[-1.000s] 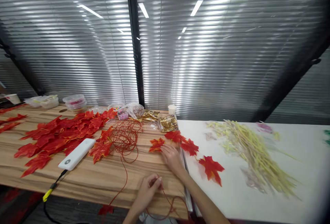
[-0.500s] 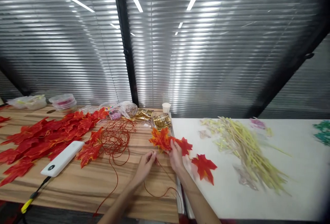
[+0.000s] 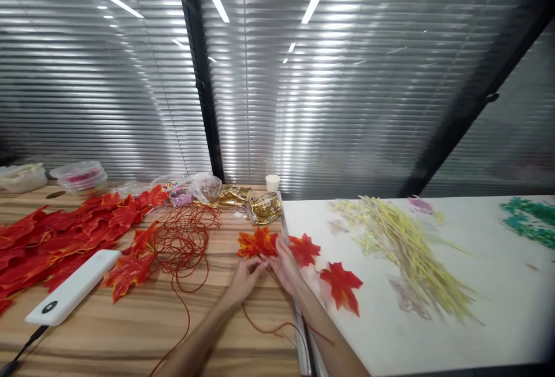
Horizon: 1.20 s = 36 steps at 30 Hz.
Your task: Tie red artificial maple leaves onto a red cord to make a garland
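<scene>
My left hand [image 3: 245, 277] and my right hand [image 3: 284, 264] meet at the stem of an orange-red fabric maple leaf [image 3: 255, 242] lying on the wooden table [image 3: 130, 331]. Both hands are pinched closed: the right grips the leaf's stem, the left pinches the thin red cord [image 3: 264, 325] that loops back toward me. A tangle of the same red cord [image 3: 184, 238] lies left of the leaf. Two more red leaves [image 3: 342, 284] rest on the white table [image 3: 433, 331] just right of my right hand.
A heap of red leaves [image 3: 56, 238] covers the left of the wooden table, with a white power bank [image 3: 71, 293] and its cable. Gold foil bags [image 3: 264, 206], plastic bags of beads, lidded tubs [image 3: 80, 176] and a paper cup [image 3: 273, 183] line the back. Yellow stems [image 3: 407, 250] and green pieces [image 3: 526, 221] lie on the white table.
My left hand came forward from the near table edge with the cord and met my right hand, which picked up the leaf by its stem. The view shifted right.
</scene>
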Each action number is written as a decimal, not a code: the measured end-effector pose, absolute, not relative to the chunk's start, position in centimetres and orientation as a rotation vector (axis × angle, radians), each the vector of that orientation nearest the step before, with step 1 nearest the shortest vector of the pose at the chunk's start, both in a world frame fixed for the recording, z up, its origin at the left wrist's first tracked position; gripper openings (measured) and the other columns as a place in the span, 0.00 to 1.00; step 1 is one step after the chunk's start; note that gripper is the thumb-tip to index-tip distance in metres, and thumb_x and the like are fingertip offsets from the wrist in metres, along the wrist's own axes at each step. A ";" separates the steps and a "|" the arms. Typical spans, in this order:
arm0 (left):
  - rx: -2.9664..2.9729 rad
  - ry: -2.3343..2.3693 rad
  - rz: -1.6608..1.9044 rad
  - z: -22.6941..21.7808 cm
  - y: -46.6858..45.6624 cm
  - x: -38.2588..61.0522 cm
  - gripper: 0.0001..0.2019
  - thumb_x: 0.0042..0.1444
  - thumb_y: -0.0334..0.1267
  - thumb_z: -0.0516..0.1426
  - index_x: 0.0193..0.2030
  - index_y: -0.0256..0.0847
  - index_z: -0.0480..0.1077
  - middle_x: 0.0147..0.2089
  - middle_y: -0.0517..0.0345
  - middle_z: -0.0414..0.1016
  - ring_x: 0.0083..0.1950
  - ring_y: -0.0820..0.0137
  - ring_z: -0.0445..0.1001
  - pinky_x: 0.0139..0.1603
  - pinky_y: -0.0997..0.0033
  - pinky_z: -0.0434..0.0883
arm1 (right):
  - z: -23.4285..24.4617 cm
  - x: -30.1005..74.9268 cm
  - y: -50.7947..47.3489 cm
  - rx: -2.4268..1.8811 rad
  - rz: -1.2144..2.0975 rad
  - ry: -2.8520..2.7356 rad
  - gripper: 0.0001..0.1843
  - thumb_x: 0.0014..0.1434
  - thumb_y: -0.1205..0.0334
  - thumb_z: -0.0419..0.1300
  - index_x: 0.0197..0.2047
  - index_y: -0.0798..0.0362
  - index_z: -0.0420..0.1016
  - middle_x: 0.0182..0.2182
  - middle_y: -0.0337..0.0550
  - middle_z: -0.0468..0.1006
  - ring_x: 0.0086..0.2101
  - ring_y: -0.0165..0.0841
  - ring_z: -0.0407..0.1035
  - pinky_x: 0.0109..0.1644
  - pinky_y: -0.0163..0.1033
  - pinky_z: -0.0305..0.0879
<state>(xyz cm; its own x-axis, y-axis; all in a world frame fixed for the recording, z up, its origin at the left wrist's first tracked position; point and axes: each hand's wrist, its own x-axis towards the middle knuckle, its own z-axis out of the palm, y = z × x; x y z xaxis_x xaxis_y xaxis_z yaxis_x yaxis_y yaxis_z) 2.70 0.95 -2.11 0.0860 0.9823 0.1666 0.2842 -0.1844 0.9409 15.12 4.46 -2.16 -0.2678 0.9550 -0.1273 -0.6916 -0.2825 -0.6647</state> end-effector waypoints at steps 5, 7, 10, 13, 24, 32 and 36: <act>1.222 1.205 1.362 -1.9 1.9 2.2 0.19 0.48 0.53 0.55 0.25 0.36 0.67 0.23 0.59 0.68 0.27 0.73 0.65 0.32 0.73 0.63 | -1.8 15.9 4.5 -0.706 1.455 -1.176 0.19 0.52 0.56 0.58 0.48 0.52 0.67 0.43 0.47 0.74 0.42 0.36 0.70 0.45 0.43 0.68; 1.137 1.159 1.354 -1.9 2.0 2.0 0.20 0.46 0.54 0.56 0.26 0.35 0.66 0.22 0.60 0.67 0.25 0.75 0.64 0.29 0.75 0.62 | -1.5 16.0 4.2 -0.747 1.251 -1.458 0.17 0.51 0.62 0.59 0.46 0.53 0.70 0.42 0.47 0.75 0.43 0.37 0.69 0.47 0.44 0.66; 1.082 1.082 1.358 -2.0 2.0 1.9 0.20 0.45 0.55 0.57 0.25 0.35 0.65 0.21 0.62 0.64 0.23 0.77 0.61 0.25 0.77 0.60 | -1.3 15.6 3.4 -0.781 1.072 -1.691 0.15 0.50 0.68 0.56 0.43 0.55 0.73 0.37 0.46 0.77 0.34 0.34 0.72 0.40 0.41 0.69; 1.035 0.992 1.407 -2.2 2.1 2.0 0.20 0.46 0.54 0.57 0.25 0.35 0.64 0.23 0.62 0.65 0.23 0.78 0.61 0.26 0.77 0.61 | -1.5 15.3 3.1 -0.730 1.020 -1.787 0.19 0.49 0.71 0.54 0.45 0.54 0.73 0.35 0.43 0.78 0.31 0.32 0.72 0.36 0.37 0.70; 1.099 0.997 1.291 -2.0 0.6 1.9 0.19 0.43 0.51 0.60 0.28 0.33 0.71 0.28 0.54 0.73 0.28 0.74 0.69 0.30 0.75 0.66 | -2.9 17.1 4.6 -0.900 0.900 -1.552 0.10 0.50 0.59 0.59 0.31 0.55 0.79 0.28 0.45 0.79 0.28 0.36 0.72 0.32 0.39 0.69; 1.360 1.106 1.088 -2.1 0.4 2.1 0.20 0.43 0.52 0.59 0.21 0.34 0.68 0.16 0.60 0.68 0.15 0.77 0.64 0.17 0.77 0.62 | -2.8 16.7 4.0 -0.810 0.843 -1.682 0.11 0.53 0.58 0.57 0.36 0.53 0.78 0.34 0.45 0.78 0.34 0.35 0.71 0.40 0.40 0.66; 1.413 1.128 0.993 -1.8 0.2 2.3 0.19 0.44 0.51 0.58 0.20 0.34 0.66 0.14 0.61 0.67 0.14 0.77 0.63 0.15 0.78 0.60 | -1.8 16.8 3.5 -0.723 0.687 -1.831 0.10 0.56 0.65 0.55 0.34 0.52 0.79 0.32 0.44 0.77 0.33 0.32 0.70 0.39 0.36 0.65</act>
